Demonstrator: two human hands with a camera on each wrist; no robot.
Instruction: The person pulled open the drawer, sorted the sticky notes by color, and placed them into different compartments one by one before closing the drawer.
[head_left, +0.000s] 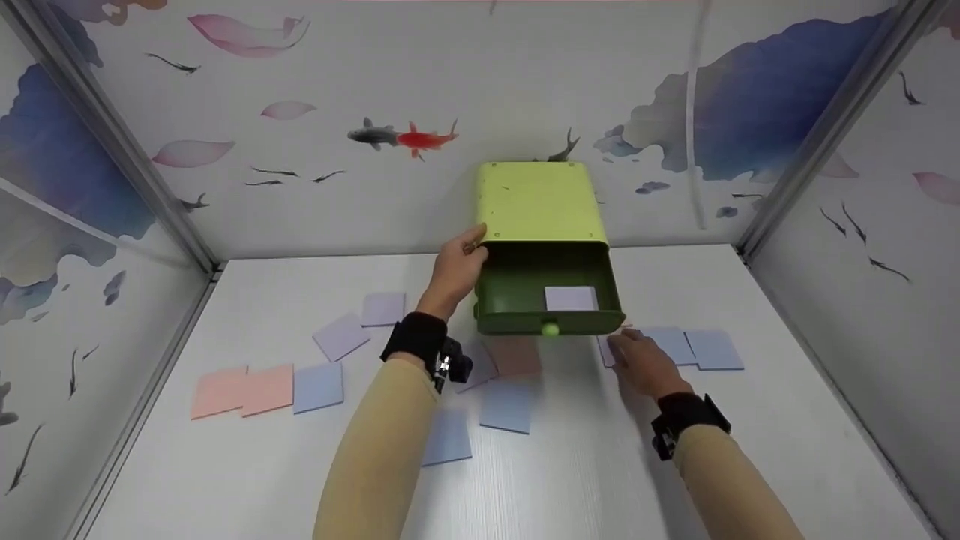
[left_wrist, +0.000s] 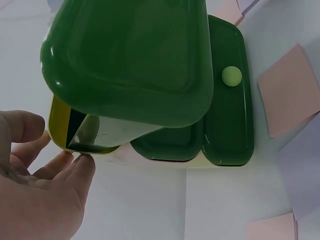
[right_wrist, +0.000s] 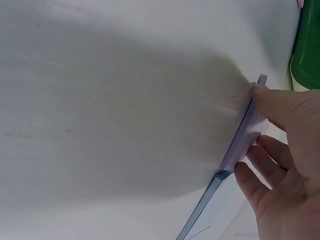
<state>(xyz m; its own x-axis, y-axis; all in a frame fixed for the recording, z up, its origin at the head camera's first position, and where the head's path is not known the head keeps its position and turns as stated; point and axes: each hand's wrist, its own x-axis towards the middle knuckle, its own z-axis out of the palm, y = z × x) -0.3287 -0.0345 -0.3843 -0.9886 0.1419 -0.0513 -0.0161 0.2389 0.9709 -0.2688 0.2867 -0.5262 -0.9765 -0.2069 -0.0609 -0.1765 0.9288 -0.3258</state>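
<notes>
A light-green drawer cabinet (head_left: pixel 540 202) stands at the back of the table, with its dark green top drawer (head_left: pixel 510 289) pulled out. One purple note pad (head_left: pixel 570 298) lies inside that drawer. My left hand (head_left: pixel 456 270) holds the cabinet's left front edge; in the left wrist view its fingertips touch the corner beside the drawer. Right of the cabinet, my right hand (head_left: pixel 645 364) pinches a purple note pad (right_wrist: pixel 246 132) by its edges, thumb on one side and fingers on the other. That pad touches a blue pad (right_wrist: pixel 202 207) on the table.
Blue pads (head_left: pixel 714 350) lie right of the right hand. Before the cabinet are a pink pad (head_left: pixel 514 356) and blue pads (head_left: pixel 506 407). Further left lie purple pads (head_left: pixel 341 337), pink pads (head_left: pixel 268 390) and a blue pad (head_left: pixel 318 387). Printed walls enclose the white table (head_left: pixel 570 472).
</notes>
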